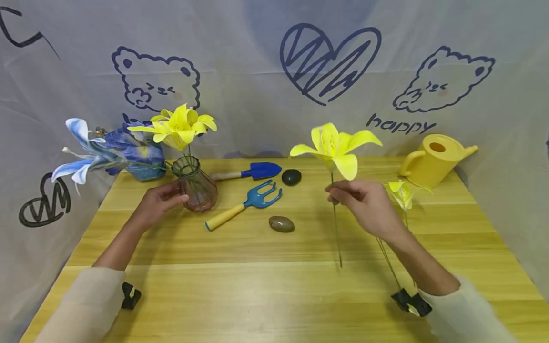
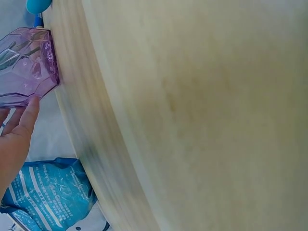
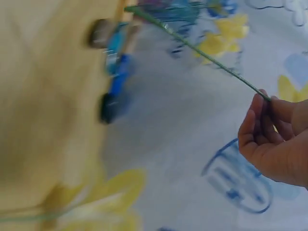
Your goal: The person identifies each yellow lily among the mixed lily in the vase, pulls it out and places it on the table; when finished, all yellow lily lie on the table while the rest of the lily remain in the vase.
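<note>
My left hand (image 1: 160, 202) grips the purple glass vase (image 1: 198, 193) at its left side, thumb in front. The vase stands at the back left with a yellow lily (image 1: 180, 126) and a blue-white lily (image 1: 87, 155) in it, the blue one leaning far left. In the left wrist view the fingertips lie against the faceted glass (image 2: 29, 67). Between thumb and fingers my right hand (image 1: 364, 202) pinches the green stem (image 3: 207, 57) of another yellow lily (image 1: 334, 145), bloom up and lower stem hanging free. More yellow lily (image 1: 403, 195) lies beside the right forearm.
Right of the vase lie a blue trowel (image 1: 261, 170), a blue hand fork (image 1: 259, 196), a black stone (image 1: 291, 177) and a brown stone (image 1: 281, 224). A yellow watering can (image 1: 433, 159) stands back right. Behind the vase is a blue bag (image 2: 53, 192). Cloth (image 1: 244, 95) hangs behind the table.
</note>
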Available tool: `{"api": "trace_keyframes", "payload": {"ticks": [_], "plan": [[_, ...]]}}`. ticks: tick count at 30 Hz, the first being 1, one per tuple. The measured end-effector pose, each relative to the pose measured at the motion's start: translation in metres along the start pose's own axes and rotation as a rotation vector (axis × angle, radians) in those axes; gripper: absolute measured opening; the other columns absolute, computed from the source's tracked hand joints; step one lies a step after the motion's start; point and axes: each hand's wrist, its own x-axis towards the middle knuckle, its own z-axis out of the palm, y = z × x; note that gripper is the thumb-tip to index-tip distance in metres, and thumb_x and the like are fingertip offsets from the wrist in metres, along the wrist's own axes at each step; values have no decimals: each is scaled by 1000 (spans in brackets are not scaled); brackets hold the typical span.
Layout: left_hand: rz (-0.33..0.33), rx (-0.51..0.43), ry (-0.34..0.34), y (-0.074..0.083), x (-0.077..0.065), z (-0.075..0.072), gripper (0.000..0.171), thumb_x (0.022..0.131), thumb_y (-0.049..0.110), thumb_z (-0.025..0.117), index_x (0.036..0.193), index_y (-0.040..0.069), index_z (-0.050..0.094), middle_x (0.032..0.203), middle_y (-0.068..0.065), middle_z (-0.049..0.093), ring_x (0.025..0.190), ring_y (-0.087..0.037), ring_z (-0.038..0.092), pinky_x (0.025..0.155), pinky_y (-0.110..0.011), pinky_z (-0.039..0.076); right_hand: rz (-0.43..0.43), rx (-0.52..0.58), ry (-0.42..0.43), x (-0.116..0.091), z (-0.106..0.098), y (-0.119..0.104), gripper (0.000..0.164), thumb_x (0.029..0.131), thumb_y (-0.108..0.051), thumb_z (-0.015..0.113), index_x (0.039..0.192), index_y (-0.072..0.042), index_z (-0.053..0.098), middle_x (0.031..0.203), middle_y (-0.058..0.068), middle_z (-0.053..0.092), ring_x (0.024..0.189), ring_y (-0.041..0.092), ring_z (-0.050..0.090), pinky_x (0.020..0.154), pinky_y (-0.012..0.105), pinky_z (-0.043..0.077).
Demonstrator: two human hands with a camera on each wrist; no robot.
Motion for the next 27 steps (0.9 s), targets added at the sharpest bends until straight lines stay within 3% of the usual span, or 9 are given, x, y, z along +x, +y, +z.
{"api": "trace_keyframes", "payload": {"ticks": [5,12,18,23,27], "plan": [[-16,8,7,2,0,-1,58,85,33,58,134,9,39,129,-15,44,118,-30,40,89,-45,40,116,-144,-129,-24,-2,40,19,88,-20,55,93,-8,68,78,0,64,68,13,59,59,25,50],[-9,8,6,3,-1,1,58,85,31,57,135,8,37,128,-18,44,116,-31,41,87,-45,41,238,-121,-260,-41,9,78,17,88,-13,55,90,-2,68,76,7,64,67,21,59,57,23,48],[7,8,10,3,-1,1,58,86,30,57,135,8,36,127,-18,45,115,-32,42,87,-42,42,319,-193,-273,-41,14,94,17,88,-12,55,80,-4,68,71,4,63,59,15,54,48,22,42],[22,-3,-10,3,0,1,56,87,27,56,135,8,35,127,-20,44,115,-34,42,85,-39,44,310,-264,-246,-39,15,105,17,87,-8,54,79,-2,68,68,3,63,62,14,58,54,22,47],[8,-8,-19,20,-6,1,56,88,23,56,135,3,33,128,-22,42,116,-37,40,86,-44,41,322,-282,-254,-37,14,108,19,88,-9,53,77,-3,67,68,2,62,61,14,58,51,22,46]]}}
